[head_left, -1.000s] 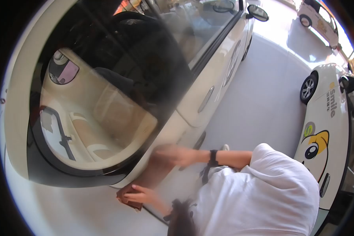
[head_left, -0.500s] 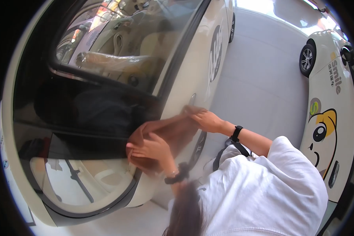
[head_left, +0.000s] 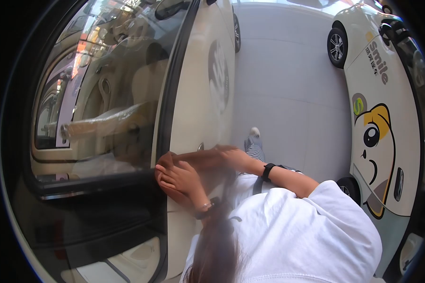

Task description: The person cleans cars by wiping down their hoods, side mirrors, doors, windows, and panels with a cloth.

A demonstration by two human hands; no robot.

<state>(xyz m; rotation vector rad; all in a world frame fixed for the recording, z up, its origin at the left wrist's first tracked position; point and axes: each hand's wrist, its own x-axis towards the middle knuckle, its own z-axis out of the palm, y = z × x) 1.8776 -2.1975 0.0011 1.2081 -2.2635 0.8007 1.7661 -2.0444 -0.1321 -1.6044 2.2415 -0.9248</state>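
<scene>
A brown cloth (head_left: 198, 162) stretches between my two hands, against the side of a cream car (head_left: 189, 104) near the lower edge of its window. My left hand (head_left: 182, 181) lies over the cloth's left end, fingers closed on it; the cloth hides part of its underside. My right hand (head_left: 238, 159), smeared by motion, grips the right end below the door handle (head_left: 200, 146). Dark glass with a black trim strip (head_left: 104, 186) lies to the left of my left hand.
On the right stands another pale car (head_left: 394, 141) with a cartoon face and "Smile" lettering. Grey tiled floor (head_left: 288, 80) runs between the cars. A shoe (head_left: 254, 133) shows beyond my right hand. Plastic-wrapped parts (head_left: 104, 123) are visible through the window.
The view has shifted along the cream car, so more of its window shows. Both hands keep the brown cloth; my left hand has moved from over the dark glass to the window's edge.
</scene>
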